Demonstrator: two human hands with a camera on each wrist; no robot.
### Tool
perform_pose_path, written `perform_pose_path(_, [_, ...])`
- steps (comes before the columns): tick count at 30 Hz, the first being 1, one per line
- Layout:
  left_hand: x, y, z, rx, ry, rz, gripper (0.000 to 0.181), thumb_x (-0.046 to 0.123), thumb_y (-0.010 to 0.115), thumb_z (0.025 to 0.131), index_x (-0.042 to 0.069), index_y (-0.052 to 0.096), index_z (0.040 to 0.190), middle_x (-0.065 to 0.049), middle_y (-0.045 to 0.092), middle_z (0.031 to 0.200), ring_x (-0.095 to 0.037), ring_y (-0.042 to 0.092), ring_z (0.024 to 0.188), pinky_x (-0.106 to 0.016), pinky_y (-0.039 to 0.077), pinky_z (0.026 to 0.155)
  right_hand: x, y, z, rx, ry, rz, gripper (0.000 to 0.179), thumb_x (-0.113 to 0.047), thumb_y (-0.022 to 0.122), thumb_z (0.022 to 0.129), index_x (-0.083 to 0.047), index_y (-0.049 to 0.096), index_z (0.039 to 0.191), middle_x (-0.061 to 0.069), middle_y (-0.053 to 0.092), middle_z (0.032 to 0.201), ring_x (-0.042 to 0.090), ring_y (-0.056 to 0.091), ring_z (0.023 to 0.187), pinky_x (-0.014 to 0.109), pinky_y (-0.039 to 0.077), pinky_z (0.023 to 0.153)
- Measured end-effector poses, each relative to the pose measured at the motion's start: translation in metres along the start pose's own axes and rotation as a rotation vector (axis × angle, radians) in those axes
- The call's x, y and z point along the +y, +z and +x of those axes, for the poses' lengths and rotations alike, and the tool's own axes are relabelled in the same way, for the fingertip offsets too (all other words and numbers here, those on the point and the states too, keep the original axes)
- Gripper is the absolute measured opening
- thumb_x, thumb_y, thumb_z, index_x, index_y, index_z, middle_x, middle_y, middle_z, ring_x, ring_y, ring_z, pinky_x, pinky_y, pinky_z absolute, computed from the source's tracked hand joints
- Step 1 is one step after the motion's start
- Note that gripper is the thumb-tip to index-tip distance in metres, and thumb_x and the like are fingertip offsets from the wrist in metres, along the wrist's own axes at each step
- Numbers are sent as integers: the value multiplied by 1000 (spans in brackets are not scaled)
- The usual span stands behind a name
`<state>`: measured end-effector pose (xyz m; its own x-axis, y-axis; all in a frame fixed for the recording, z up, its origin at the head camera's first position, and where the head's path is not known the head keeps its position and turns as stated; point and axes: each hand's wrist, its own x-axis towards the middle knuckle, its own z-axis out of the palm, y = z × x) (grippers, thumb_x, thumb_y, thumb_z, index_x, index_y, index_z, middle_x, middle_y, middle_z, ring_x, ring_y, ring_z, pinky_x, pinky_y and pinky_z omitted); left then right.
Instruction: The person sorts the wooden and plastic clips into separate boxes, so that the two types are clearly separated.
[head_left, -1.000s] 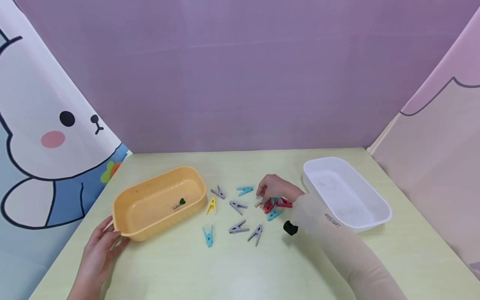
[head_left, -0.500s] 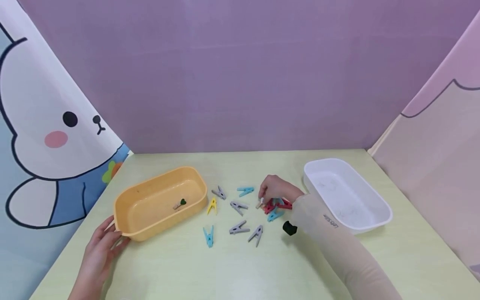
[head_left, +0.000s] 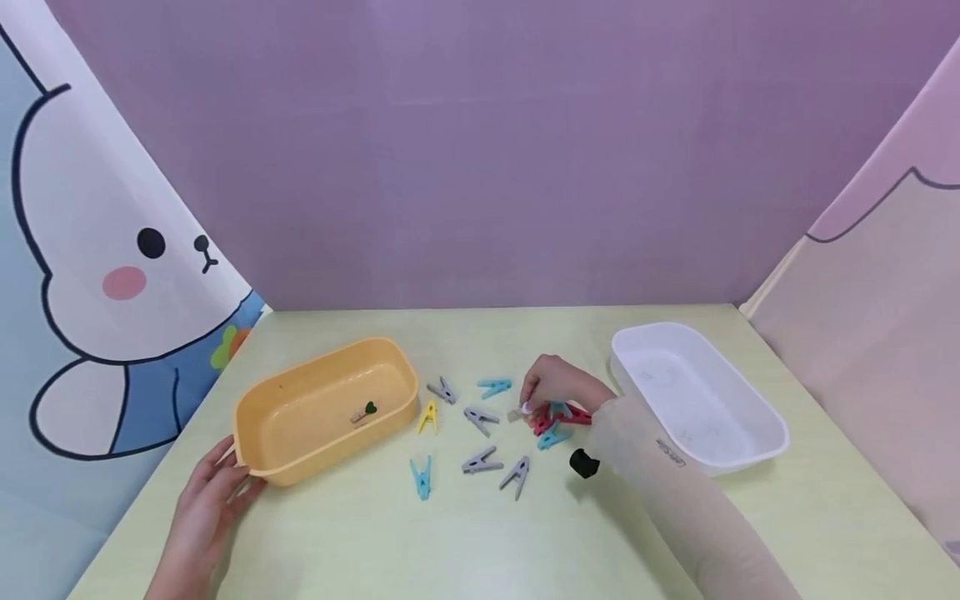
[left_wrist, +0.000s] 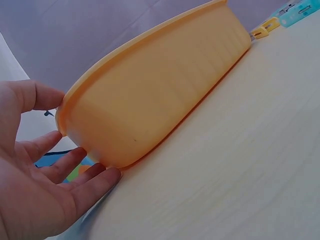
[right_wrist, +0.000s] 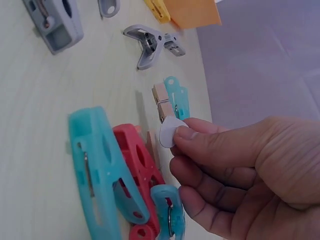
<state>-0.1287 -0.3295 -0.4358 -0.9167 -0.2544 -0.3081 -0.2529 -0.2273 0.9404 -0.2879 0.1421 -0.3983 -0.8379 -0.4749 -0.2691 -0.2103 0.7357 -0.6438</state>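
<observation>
Wood end outward, pinched the miniature wooden clothespin (right_wrist: 161, 99) by its white ornament (right_wrist: 169, 135) between thumb and forefinger of the right hand (right_wrist: 240, 175), with the remaining fingers curled beneath. Positioned it just beside a red plastic clothespin (right_wrist: 135, 157), near a teal plastic clothespin (right_wrist: 97, 165), with a second teal plastic clothespin (right_wrist: 182, 97) behind. Appeared slightly raised above the tabletop (head_left: 360, 533), judging by the shadow; could not confirm the gap. Rested the left hand (left_wrist: 55, 195) at the near-left end of the yellow-orange tub (left_wrist: 140, 95), with fingers spread and relaxed, touching the outside without wrapping round it.

Called for a light but steady pinch, since gripped only on a small flat ornament and probably prone to pivoting. Favoured a straight lift before any sideways travel, to avoid snagging the neighbouring clothespins. Needed the curled fingers tucked well clear of the plastic pile. Required only gentle steadying at the tub, to avoid sliding it or jostling the green-heart wooden clothespin (head_left: 363, 412) inside.
</observation>
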Motion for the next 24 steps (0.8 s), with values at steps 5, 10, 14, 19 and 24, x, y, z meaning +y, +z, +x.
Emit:
perform_pose_path(5, [1,0,-1,7,-6,6,70,12,49,104,23,9,161,4,35,140,8,59,97,-21,56,85,-1,-1,-1,21,-28,-5,8,3,75,84,-5,77,82,0,70,75,15,65,67,28,57,68])
perform_pose_path(10, [0,0,-2,5,-4,10,70,12,48,104,21,8,161,4,35,140,8,59,97,-21,56,84,-5,-3,-2,25,-44,-1,8,1,74,86,-6,78,85,-1,71,79,13,62,71,28,56,70])
perform_pose_path(14, [-3,-1,-2,-3,16,-7,69,12,50,104,24,13,161,7,39,133,7,60,98,-20,56,84,-9,-5,-5,30,-47,9,6,0,74,86,-4,78,87,0,72,81,13,62,73,28,56,71])
perform_pose_path(19, [-5,0,-3,-14,41,-28,64,9,50,104,22,18,158,9,41,128,5,60,99,-21,56,84,-13,-5,-7,39,-59,30,6,0,74,86,-2,78,89,1,72,82,13,62,73,27,56,71])
perform_pose_path(24, [-1,2,-4,-8,9,-5,70,15,51,104,22,11,161,0,33,145,6,59,101,-20,55,86,-19,-4,-7,66,-70,62,7,2,73,86,-2,78,88,2,72,79,13,62,70,30,58,69])
